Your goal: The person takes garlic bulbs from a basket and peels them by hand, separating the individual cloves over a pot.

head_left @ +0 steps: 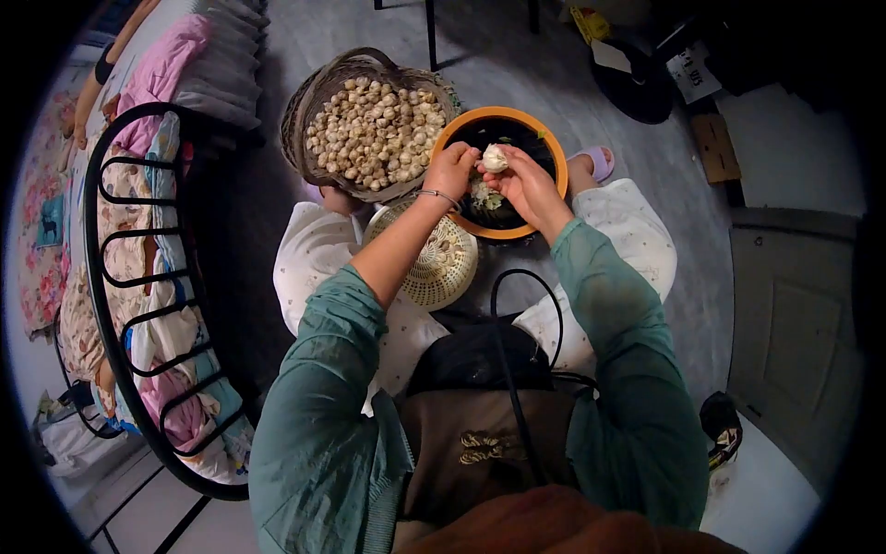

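Over a dark basin with an orange rim (555,152), my right hand (526,187) is closed around a whitish garlic bulb (496,158). Just left of the bulb, my left hand (451,172) is held in a pinch; whatever lies between its fingertips is too small to make out. Pale garlic skins (485,196) lie in the basin below both hands. A wicker basket (293,129) heaped with garlic bulbs (374,134) stands beyond my left hand. Under my left forearm sits a cream plastic colander (464,277) with a few pale pieces in it, partly hidden.
My legs in white trousers (623,231) flank the containers. To the left, a black metal bed frame (97,240) holds bedding, and another person's arm (92,97) shows above it. Dark thin legs of furniture (431,35) stand at the back; a cardboard box (716,148) is at right.
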Tool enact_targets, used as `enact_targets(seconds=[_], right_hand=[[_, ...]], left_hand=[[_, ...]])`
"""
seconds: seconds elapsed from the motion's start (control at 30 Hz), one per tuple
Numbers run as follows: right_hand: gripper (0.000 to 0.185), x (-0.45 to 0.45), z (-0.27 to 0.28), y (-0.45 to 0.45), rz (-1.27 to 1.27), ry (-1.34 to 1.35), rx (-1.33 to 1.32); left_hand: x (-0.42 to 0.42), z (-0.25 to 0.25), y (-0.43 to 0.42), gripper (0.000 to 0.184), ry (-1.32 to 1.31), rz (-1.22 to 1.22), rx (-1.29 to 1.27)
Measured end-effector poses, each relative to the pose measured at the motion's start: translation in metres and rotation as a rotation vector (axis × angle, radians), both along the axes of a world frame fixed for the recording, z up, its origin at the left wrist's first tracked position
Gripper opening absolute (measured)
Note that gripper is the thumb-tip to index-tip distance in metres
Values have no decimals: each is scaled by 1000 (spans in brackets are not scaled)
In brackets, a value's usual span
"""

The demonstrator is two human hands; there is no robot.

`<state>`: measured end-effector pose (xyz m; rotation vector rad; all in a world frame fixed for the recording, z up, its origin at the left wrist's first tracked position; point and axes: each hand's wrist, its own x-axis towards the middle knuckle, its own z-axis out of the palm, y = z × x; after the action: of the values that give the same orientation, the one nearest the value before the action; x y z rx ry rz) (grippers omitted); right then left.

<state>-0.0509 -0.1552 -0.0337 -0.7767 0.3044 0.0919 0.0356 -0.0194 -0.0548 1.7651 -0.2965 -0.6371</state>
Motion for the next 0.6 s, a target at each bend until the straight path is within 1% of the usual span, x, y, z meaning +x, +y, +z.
enact_targets(seconds=[0.13,0.2,0.23,0.3,0.33,0.37,0.4,0.43,0.5,0.53,0.6], right_hand=[[26,2,-6,-4,-49,13,33],[27,2,-4,-4,-51,16,35],[28,3,-2,-3,-54,9,23],[29,3,1,-3,-56,2,10],[30,3,1,-3,-57,-5,8],[31,3,1,-3,-59,-13,6],[31,4,0,-3,-59,-13,6],[31,4,-2,-4,-57,-13,3],[31,4,-4,-4,-56,-13,1],[30,4,-3,-2,-49,-4,-14],[29,2,-1,-1,-41,5,-30]], left_hand=[[2,-8,1,21,-3,-9,-12],[4,-8,2,19,-48,-66,101],[3,-9,2,19,-48,-66,100],[1,-17,4,25,-451,-79,120],[2,-23,4,25,-451,-80,119],[4,-30,2,30,-474,-56,18],[5,-25,1,36,-497,-33,-82],[4,-20,1,36,-497,-33,-82],[3,-3,0,45,-88,-68,-97],[2,6,0,45,-88,-69,-96],[-1,21,1,47,-35,-232,106]])
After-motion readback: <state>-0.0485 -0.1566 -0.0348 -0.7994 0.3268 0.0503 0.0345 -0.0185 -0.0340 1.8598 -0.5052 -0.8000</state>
